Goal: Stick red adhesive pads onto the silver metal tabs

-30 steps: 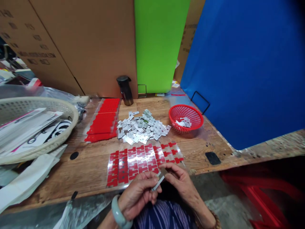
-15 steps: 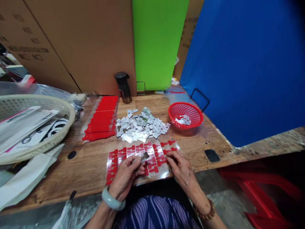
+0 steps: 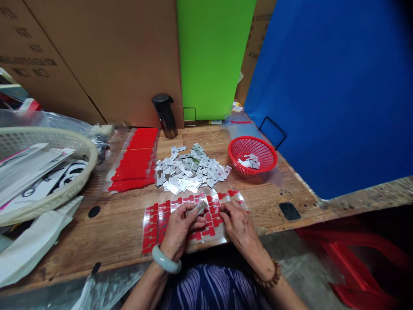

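Note:
My left hand (image 3: 181,226) pinches a small flat metal plate (image 3: 200,208) between thumb and fingers, tilted up over the sticker sheet. Under both hands lies this clear sheet of red T-shaped stickers (image 3: 150,230), near the table's front edge. My right hand (image 3: 238,221) is closed in a pinch low over the right part of the sheet, its fingertips by the red stickers; whatever is between them is hidden. Just beyond the sheet spreads a loose pile of similar metal plates (image 3: 190,170).
Right of the pile stands a red plastic basket (image 3: 266,161) with several plates in it. More red sticker sheets (image 3: 132,161) lie to the left, near a black tumbler (image 3: 166,118). A big cream basket (image 3: 82,174) fills the far left. A blue panel (image 3: 329,99) borders the right side.
My left hand has shifted right with the metal plate, closer to my right hand. My right hand has moved slightly left over the sticker sheet and remains closed.

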{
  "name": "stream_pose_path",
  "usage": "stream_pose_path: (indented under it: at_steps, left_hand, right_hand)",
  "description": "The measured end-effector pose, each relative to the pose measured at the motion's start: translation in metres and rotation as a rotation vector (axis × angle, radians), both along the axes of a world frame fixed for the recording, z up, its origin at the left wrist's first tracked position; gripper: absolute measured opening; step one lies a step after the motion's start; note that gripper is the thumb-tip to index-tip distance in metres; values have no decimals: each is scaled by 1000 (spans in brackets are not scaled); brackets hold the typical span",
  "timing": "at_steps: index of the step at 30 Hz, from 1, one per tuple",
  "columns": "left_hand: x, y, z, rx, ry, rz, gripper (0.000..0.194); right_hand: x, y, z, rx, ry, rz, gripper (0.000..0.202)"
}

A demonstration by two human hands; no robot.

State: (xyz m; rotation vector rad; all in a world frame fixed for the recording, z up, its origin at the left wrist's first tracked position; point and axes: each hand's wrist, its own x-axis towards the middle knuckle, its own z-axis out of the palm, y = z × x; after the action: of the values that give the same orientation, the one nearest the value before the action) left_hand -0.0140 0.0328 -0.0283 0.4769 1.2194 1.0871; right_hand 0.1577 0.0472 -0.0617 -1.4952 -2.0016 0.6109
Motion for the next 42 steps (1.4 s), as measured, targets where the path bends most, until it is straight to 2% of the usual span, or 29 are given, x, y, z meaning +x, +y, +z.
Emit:
stream_pose_path:
  at_steps: [5,9,14,18,23,26,29,33,42]
  left_hand:
    - [6,3,-5,6,2,3,30]
    - [10,3,-6,-40,-20,35,31]
    - [12,3,-10,-37,-23,40,30]
    - [13,3,-15,-10,-23,30,31]
    - [14,-1,-16,-20,-4,32,31]
    - [14,-3,-16,-11,-2,29,32]
    - [14,-4,-16,-7,-5,25,32]
    - [13,-3,-16,-8,-19,28,36]
    - [18,2,-15,51,-19,65,38]
  right_hand:
    - [0,1,5,-13,9,10,14]
    - [-1,-8,-4,76,110,-18,19]
    - [-3,-16,-10,103,132,-53,22]
    - [-3,-11,-7,92,88,-42,17]
    - [-5,-4,-2,-1,26,-16,12]
    - [-7,-6,-1,-43,41,-35,19]
    - [-6,-8,-4,-11,76,-71,29]
    - [-4,-11,-9,74,99,-75,14]
    - [-8,-11,-11,107,83,-101,13]
